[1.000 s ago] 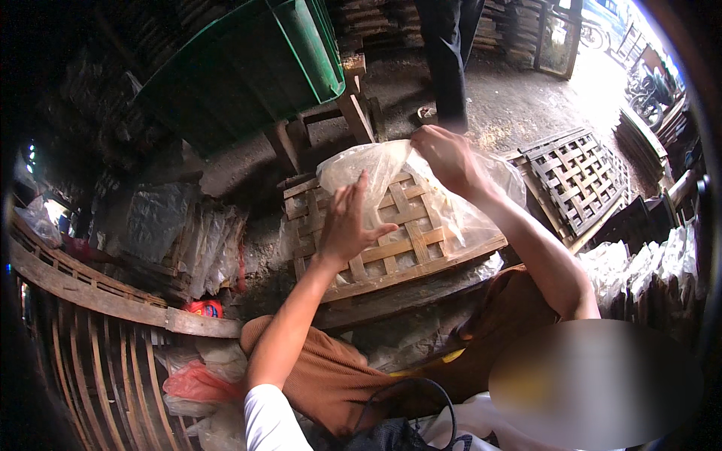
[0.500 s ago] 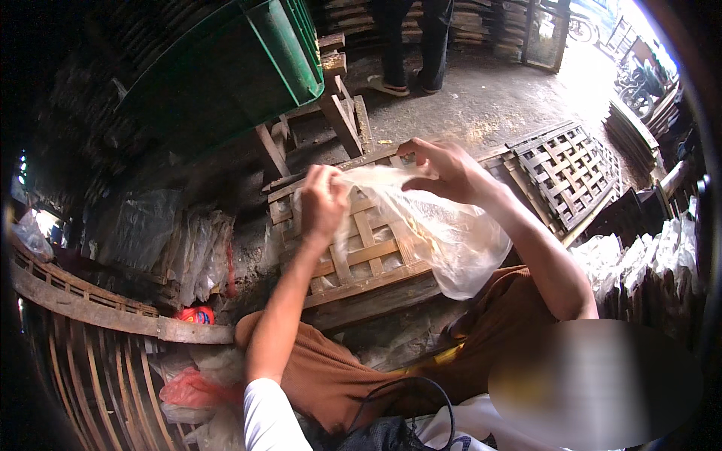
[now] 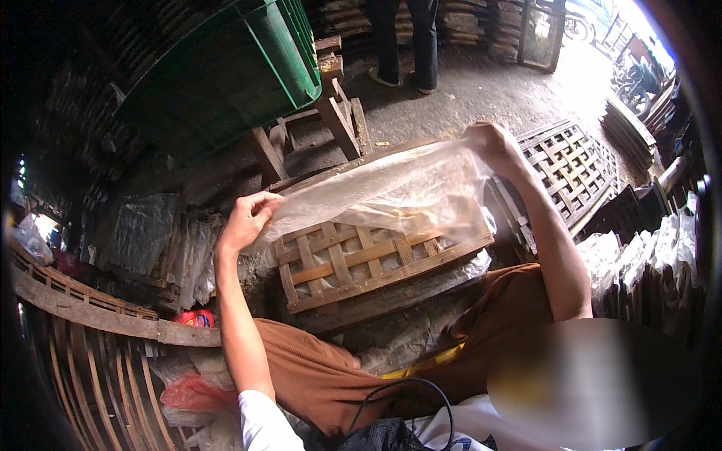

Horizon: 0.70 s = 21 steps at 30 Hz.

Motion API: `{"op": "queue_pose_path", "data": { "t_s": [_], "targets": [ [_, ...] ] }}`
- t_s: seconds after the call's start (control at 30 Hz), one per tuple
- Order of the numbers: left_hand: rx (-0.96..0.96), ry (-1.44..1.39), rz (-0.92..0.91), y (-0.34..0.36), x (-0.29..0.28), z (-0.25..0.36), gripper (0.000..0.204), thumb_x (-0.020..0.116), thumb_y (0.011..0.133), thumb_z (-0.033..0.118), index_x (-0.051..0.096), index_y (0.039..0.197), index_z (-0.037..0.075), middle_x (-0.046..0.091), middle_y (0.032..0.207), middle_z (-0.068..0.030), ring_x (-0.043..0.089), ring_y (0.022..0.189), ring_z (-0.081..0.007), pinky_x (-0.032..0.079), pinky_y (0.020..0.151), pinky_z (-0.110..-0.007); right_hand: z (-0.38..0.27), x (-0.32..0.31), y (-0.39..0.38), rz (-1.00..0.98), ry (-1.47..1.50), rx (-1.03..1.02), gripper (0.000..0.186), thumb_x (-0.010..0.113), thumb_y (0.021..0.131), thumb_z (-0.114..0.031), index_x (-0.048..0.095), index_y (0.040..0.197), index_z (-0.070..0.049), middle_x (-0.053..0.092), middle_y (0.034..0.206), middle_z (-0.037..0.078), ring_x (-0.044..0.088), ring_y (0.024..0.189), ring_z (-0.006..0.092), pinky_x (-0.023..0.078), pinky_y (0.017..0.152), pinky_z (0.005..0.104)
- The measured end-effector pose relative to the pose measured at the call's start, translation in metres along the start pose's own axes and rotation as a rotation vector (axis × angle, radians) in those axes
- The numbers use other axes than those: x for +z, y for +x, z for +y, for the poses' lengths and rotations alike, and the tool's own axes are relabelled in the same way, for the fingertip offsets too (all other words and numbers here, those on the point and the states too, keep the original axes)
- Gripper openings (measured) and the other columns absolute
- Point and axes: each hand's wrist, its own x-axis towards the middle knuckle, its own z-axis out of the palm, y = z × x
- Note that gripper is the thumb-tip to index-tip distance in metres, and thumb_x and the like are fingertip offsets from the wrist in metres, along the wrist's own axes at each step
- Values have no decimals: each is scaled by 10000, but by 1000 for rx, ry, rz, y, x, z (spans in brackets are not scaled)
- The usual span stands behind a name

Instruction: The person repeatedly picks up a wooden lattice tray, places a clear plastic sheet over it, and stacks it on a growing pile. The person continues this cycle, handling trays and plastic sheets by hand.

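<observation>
A clear plastic sheet (image 3: 391, 188) is stretched between my two hands above a woven bamboo lattice tray (image 3: 361, 259). My left hand (image 3: 247, 219) pinches the sheet's left corner at the tray's near left side. My right hand (image 3: 492, 143) grips the sheet's far right corner, raised over the tray's right end. The sheet hangs in a band across the tray's far half and hides that part of it. The tray rests on a dark board in front of my knees, which are covered in brown cloth.
A green plastic crate (image 3: 226, 71) sits on a wooden stand (image 3: 331, 113) at the back left. Another lattice tray (image 3: 575, 169) lies at the right. Bagged stacks (image 3: 647, 263) stand at far right. A person's legs (image 3: 406, 37) stand behind. A curved bamboo frame (image 3: 83, 316) lies at left.
My hands have lifted the plastic sheet off the tray and pulled it wide: the left hand moved left and toward me, the right hand rose to the right.
</observation>
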Motion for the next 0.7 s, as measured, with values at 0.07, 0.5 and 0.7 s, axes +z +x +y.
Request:
{"op": "queue_pose_path", "data": {
  "t_s": [0.07, 0.5, 0.7],
  "targets": [
    [-22, -13, -26, -5, -1, 12, 206, 589, 869, 100, 640, 1045, 7, 577, 795, 12, 485, 688, -62, 432, 634, -232, 0, 0, 4, 144, -44, -61, 141, 642, 773, -166, 685, 890, -100, 657, 887, 110, 627, 842, 318, 494, 758, 393],
    [402, 581, 1083, -16, -14, 45, 217, 486, 823, -79, 612, 967, 23, 531, 928, -123, 565, 840, -283, 464, 708, -349, -51, -19, 2, 745, 35, -333, 525, 403, 704, 145, 647, 1104, -92, 634, 1043, 140, 629, 939, 259, 497, 829, 332],
    [374, 658, 1002, -39, -11, 25, 151, 475, 893, 9, 603, 972, 9, 610, 970, -134, 604, 893, -297, 483, 755, -364, -36, -8, -14, 632, -110, -450, 606, 355, 734, 152, 597, 1189, -167, 593, 1149, 122, 591, 1017, 254, 481, 915, 383]
  ]
}}
